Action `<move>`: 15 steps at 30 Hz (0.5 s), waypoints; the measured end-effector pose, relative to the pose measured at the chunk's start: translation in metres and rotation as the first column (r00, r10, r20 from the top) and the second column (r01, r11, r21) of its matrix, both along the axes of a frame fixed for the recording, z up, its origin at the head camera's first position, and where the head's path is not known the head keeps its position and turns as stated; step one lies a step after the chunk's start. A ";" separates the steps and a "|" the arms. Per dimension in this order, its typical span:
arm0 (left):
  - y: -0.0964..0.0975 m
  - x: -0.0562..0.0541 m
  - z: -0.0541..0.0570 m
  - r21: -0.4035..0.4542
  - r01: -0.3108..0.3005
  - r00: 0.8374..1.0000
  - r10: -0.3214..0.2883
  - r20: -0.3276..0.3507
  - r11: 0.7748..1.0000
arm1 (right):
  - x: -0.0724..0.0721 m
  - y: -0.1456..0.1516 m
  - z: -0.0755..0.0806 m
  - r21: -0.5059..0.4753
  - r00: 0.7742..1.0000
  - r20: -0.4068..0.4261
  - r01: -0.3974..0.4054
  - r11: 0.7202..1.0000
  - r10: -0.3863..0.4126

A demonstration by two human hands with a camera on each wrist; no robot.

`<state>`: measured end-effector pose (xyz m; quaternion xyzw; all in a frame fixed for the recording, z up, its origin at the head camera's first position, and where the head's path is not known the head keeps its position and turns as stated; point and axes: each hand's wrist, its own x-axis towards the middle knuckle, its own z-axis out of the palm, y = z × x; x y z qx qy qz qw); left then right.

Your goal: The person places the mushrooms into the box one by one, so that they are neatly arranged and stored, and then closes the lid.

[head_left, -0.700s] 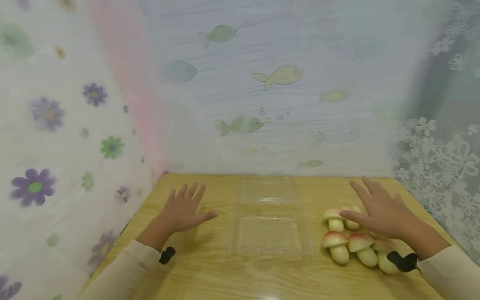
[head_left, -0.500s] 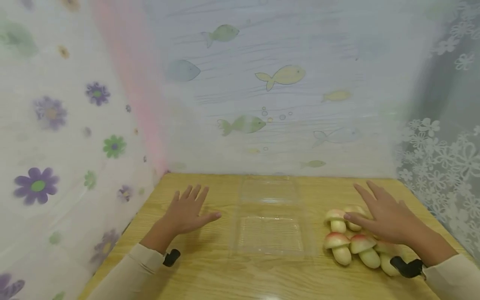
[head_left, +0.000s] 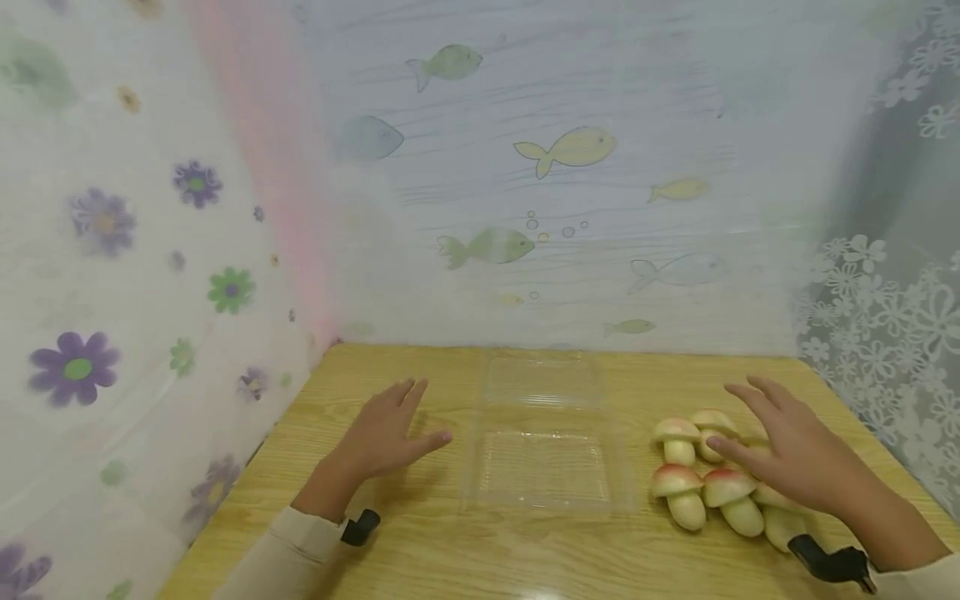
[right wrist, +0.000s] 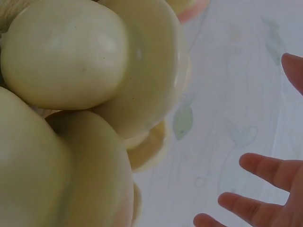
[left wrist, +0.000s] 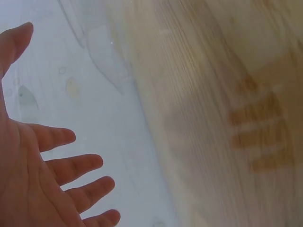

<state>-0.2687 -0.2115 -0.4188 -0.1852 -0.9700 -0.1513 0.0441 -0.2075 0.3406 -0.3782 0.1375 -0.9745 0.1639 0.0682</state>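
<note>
My left hand (head_left: 381,437) hovers over the table left of a clear plastic clamshell box (head_left: 542,505), fingers spread and holding nothing. The box lies unfolded, its lid (head_left: 540,379) toward the back wall. On the right, my right hand (head_left: 806,450) hangs above a cluster of several toy mushrooms (head_left: 738,504) with pale stems and pinkish-red caps, hiding part of them. Its fingers are apart and grip nothing. In the right wrist view a mushroom (right wrist: 66,54) looms large beside the spread fingers (right wrist: 270,170). The left wrist view has the left palm (left wrist: 33,179) with its fingers apart.
The wood-grain table (head_left: 450,554) ends at a back curtain (head_left: 465,192) printed with fish. A flowered curtain (head_left: 142,275) closes the left side, and a sheet with white flowers (head_left: 885,317) hangs on the right. Black wrist mounts (head_left: 362,527) sit on both wrists.
In the head view both hands have come slightly lower and shifted right, with fingers a little more bent. The box and mushrooms keep their places on the table.
</note>
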 end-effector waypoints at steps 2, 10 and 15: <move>0.003 0.002 0.000 0.049 0.009 0.999 -0.010 0.031 0.999 | 0.002 0.002 -0.003 -0.010 1.000 -0.003 0.007 1.000 -0.007; 0.018 0.007 -0.007 0.270 -0.003 0.982 -0.048 0.183 0.963 | 0.015 0.013 -0.012 -0.050 0.997 0.009 0.075 0.996 -0.075; 0.024 0.009 -0.013 0.379 0.029 0.966 -0.123 0.226 0.925 | 0.022 0.022 -0.019 -0.056 0.992 0.026 0.121 0.991 -0.120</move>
